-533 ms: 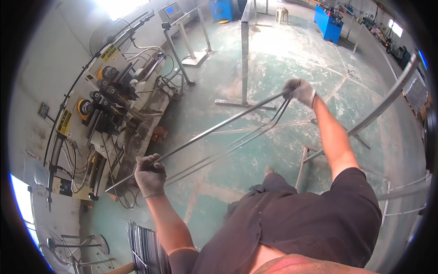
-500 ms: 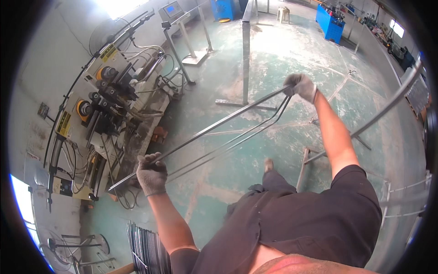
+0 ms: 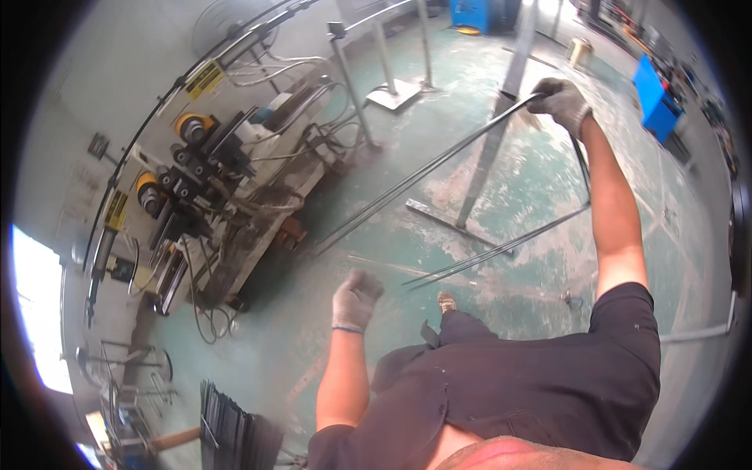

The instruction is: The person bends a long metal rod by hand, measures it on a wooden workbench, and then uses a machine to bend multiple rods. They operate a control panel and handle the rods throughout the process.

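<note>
A green floor [image 3: 384, 243] spreads to the right of a large machine [image 3: 192, 168] with yellow labels. Thin bent metal rods [image 3: 439, 163] hang in the air to the machine's right, their long legs slanting back toward it. Below the machine stands a dark bundle of strips [image 3: 231, 427]. Well right of the machine, the gloved right hand [image 3: 560, 102] has its fingers clenched around the rods' upper end. Nearer the machine, the blurred gloved left hand [image 3: 356, 301] is released, fingers loosely curled, apart from the rods.
</note>
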`<state>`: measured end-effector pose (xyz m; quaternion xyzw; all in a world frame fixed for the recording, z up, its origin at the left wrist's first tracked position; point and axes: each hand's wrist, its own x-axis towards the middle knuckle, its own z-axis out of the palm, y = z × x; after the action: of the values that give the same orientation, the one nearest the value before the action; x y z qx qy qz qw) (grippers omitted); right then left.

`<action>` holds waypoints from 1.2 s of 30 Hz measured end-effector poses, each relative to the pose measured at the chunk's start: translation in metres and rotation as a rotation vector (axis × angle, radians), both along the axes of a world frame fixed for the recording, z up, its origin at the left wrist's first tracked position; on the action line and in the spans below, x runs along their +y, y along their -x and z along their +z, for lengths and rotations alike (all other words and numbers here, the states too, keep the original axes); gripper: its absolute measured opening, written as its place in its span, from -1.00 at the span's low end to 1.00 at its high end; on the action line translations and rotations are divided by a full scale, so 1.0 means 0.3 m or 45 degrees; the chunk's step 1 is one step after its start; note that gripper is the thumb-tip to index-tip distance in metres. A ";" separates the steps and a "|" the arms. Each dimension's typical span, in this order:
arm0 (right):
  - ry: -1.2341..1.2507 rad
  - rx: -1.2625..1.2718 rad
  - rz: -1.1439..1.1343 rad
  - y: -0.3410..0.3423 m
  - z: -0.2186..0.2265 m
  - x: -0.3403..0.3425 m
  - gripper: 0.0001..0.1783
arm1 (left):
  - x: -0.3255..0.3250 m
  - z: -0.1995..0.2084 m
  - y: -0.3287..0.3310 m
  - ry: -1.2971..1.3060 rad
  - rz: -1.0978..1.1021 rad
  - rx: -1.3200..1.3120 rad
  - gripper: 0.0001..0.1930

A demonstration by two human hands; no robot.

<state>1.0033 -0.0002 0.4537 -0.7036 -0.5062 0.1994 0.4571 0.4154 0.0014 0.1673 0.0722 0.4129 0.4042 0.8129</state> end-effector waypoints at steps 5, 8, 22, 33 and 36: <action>0.121 -0.197 0.111 -0.349 -0.045 0.358 -0.70 | -0.029 -0.058 -0.071 0.241 0.099 0.321 -0.76; 0.129 -0.408 0.113 -0.443 -0.093 0.538 -0.69 | -0.023 -0.036 -0.041 0.251 0.221 0.421 -0.81; -0.624 -1.200 -0.546 -0.052 -0.478 0.729 -0.33 | -0.605 -0.119 0.147 0.371 0.909 0.560 -0.84; 0.338 -0.240 1.626 1.996 -1.106 -0.291 -0.75 | -1.612 -0.183 0.512 0.651 1.472 0.761 -0.76; 0.359 -0.410 1.779 2.260 -1.133 -0.476 -0.77 | -2.013 -0.334 0.586 0.830 1.699 0.813 -0.71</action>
<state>0.3253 -0.1430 0.1137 -0.2892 -0.8674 0.4020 0.0480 0.2397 -0.6024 0.0672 -0.3181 0.6785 0.6234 0.2233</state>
